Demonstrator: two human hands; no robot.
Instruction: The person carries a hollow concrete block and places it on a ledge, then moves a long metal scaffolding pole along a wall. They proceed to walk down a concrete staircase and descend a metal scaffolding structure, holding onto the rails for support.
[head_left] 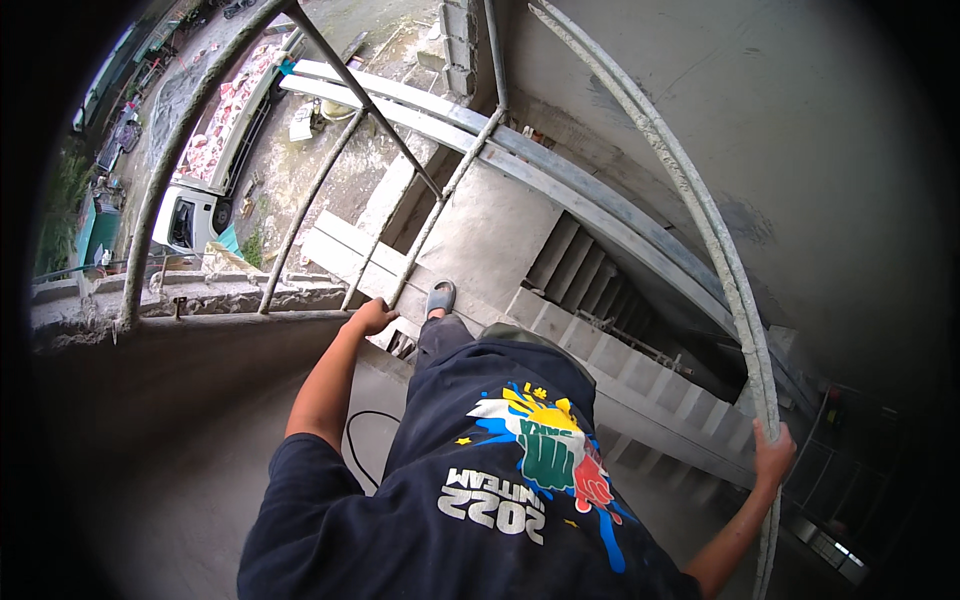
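Observation:
My left hand (pixel 375 317) is closed at the end of a level scaffold bar (pixel 270 319), where thinner rods of the frame meet it. Part of what its fingers wrap is hidden by the hand itself. On the right side, my right hand (pixel 773 456) grips a long cement-crusted metal pole (pixel 690 175) that bends across the picture in the fisheye view. Below my dark printed T-shirt (pixel 430 440), one foot in a grey slipper (pixel 440 298) stands on a pale plank or ledge.
Concrete stairs (pixel 575 262) drop away beyond my feet, with more steps (pixel 650 370) to the right. Long metal beams (pixel 540 175) cross over the stairwell. A thin black cable (pixel 352 430) loops by my left side. Far below at the left, a loaded white truck (pixel 190 215) stands on dirt.

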